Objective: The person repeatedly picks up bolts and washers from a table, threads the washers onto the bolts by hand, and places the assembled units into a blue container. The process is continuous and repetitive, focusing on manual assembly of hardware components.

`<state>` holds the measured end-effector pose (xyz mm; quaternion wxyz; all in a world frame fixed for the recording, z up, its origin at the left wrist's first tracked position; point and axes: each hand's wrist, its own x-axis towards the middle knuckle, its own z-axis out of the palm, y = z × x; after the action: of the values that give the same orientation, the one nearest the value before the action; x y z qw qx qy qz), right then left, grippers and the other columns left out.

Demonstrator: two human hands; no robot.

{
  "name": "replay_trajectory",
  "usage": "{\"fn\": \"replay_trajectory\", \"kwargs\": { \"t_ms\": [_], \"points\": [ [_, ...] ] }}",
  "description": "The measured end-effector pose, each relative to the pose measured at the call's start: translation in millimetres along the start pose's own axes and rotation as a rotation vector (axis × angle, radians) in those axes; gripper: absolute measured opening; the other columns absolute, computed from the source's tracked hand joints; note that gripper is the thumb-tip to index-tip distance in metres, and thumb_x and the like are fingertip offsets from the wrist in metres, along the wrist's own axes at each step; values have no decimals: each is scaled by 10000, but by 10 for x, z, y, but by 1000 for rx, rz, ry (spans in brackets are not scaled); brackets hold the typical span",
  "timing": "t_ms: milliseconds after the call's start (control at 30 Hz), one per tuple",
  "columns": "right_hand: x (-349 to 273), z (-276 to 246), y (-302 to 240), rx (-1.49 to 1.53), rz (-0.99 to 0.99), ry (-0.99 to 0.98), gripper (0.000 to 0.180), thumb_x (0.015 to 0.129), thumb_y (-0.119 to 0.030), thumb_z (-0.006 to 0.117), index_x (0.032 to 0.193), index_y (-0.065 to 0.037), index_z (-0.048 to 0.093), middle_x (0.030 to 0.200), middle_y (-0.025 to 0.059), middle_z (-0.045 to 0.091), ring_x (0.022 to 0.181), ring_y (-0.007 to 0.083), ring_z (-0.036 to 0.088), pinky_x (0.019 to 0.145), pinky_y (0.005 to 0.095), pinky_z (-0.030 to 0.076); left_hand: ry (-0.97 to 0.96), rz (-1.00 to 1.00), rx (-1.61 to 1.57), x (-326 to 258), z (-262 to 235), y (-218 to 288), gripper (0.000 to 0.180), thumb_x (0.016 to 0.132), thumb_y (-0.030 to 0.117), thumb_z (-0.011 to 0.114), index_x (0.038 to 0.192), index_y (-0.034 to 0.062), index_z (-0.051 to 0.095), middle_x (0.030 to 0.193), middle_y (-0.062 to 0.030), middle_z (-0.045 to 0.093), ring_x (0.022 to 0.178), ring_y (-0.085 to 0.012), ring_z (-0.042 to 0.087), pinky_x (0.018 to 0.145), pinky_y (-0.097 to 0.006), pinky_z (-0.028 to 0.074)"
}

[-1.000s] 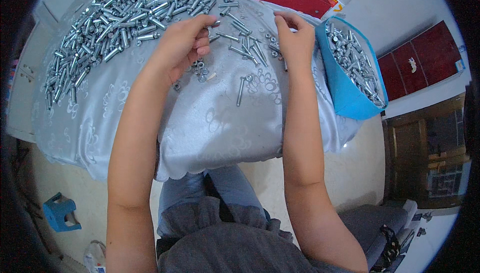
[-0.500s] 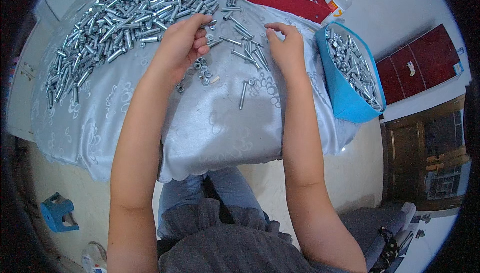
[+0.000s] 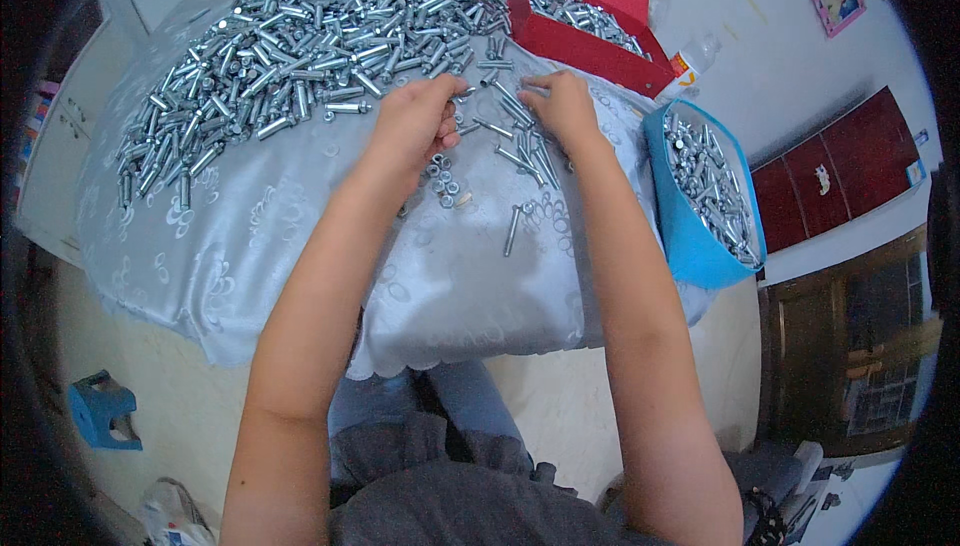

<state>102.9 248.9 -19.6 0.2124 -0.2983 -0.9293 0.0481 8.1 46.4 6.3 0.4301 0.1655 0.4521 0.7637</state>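
My left hand (image 3: 418, 126) is closed, thumb and forefinger pinching a small silvery metal piece (image 3: 467, 93); its exact kind is mostly hidden by the fingers. To its right my right hand (image 3: 565, 111) hovers over the cloth, thumb and forefinger a little apart, with nothing visible between them. Several loose metal bolts (image 3: 520, 164) lie between and below the hands. Beside my left wrist sits a small group of nuts (image 3: 441, 182). One bolt (image 3: 512, 231) lies apart, nearer to me, with a small ring by its upper end.
A big heap of sleeved bolts (image 3: 330, 36) covers the table's far left. An opened red box (image 3: 600, 51) and a blue bin (image 3: 707, 246), both holding bolts, are at the right. A plastic bottle (image 3: 690, 61) stands behind the bin. Silvery cloth (image 3: 270, 246) covers the table.
The view has shifted, so the table things appear lower and farther right. My hands have come closer together, the left moving toward the loose bolts and still pinching the small piece.
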Motion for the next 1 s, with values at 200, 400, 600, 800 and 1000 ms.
{"fn": "replay_trajectory", "kwargs": {
  "t_ms": [200,400,600,800,1000],
  "points": [
    [2,40,41,30,-72,47,187,664,-278,646,803,-157,677,887,143,573,855,312,525,750,403,429,-21,-19,-31,-62,61,18,107,780,140,532,726,59,491,543,57,299,461,-49,289,408,-211,255],
    [-102,-43,-81,40,-134,202,197,697,-212,615,769,-29,630,786,128,582,724,279,553,695,355,441,-32,-55,-11,2,49,-57,123,776,154,545,712,60,498,546,48,336,460,-51,317,413,-209,280],
    [-692,-318,-689,1173,83,-203,210,827,-231,530,860,-26,558,720,-14,508,645,60,448,595,182,365,-63,-66,15,-56,48,-60,134,769,149,562,689,81,480,542,49,327,455,-52,304,410,-217,272],
    [-706,-346,-655,1318,81,-226,205,818,-201,531,894,-11,545,708,-5,512,635,65,451,558,202,365,-60,-65,79,-76,105,-107,124,767,144,554,696,78,477,549,44,331,456,-54,304,411,-217,269],
    [-682,-311,-589,1236,89,-238,217,818,-209,530,860,2,558,685,1,512,615,68,445,538,205,366,-145,-87,48,-57,78,-178,123,791,162,526,720,63,511,559,52,329,484,-48,317,431,-203,290]
  ]
}}
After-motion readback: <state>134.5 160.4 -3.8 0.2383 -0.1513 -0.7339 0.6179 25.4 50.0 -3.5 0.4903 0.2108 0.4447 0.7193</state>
